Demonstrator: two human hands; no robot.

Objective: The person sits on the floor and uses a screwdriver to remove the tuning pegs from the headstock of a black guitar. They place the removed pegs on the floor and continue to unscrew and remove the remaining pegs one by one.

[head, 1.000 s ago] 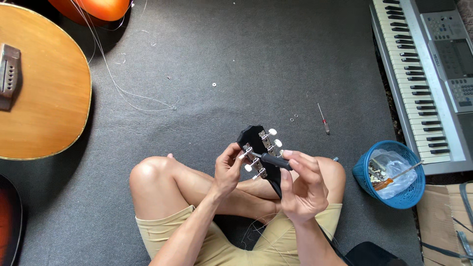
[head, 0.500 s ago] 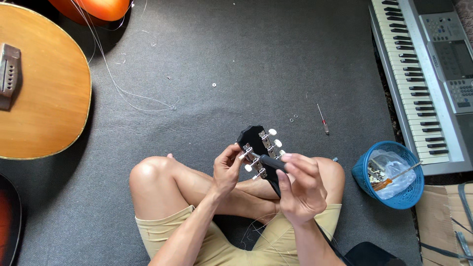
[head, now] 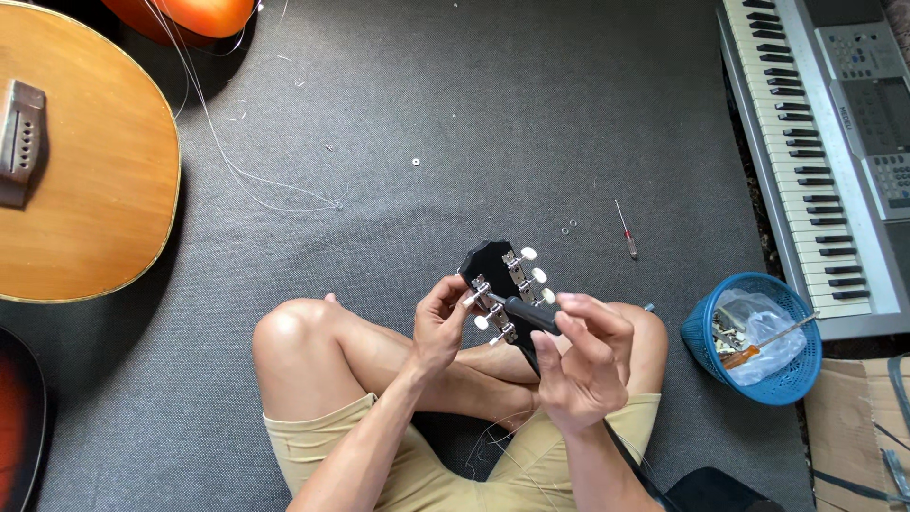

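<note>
At the far left edge of the grey carpet (head: 474,123) lies a pale acoustic guitar body (head: 85,190) with its dark bridge (head: 21,142), a dark reddish instrument (head: 14,417) below it and an orange one (head: 180,14) at the top edge. Loose guitar strings (head: 256,180) trail from there across the carpet, with a few small washers (head: 415,162) scattered further right.

The person sits cross-legged at the bottom edge in tan shorts (head: 417,465). The left hand (head: 438,327) is curled narrowly around the left side of a black guitar headstock (head: 493,265), fingertips on the silver tuning pegs (head: 485,301), steadying it above the knees. The right hand (head: 588,356) is closed on the black handle of a screwdriver (head: 526,311), whose tip points left into the tuner row.

Against the pictures from half a second and a second ago, almost nothing has shifted: headstock, hands and tool sit where they were, with only slight changes in the right fingers on the handle. That reads as slow turning at one screw rather than a move to a new peg.

Further right, a small red-handled tool (head: 626,232) lies alone on the carpet. Near the right edge stands a blue basket (head: 701,351) holding a plastic bag and an orange-handled tool (head: 758,346), and an electronic keyboard (head: 815,142) runs along the right edge.
</note>
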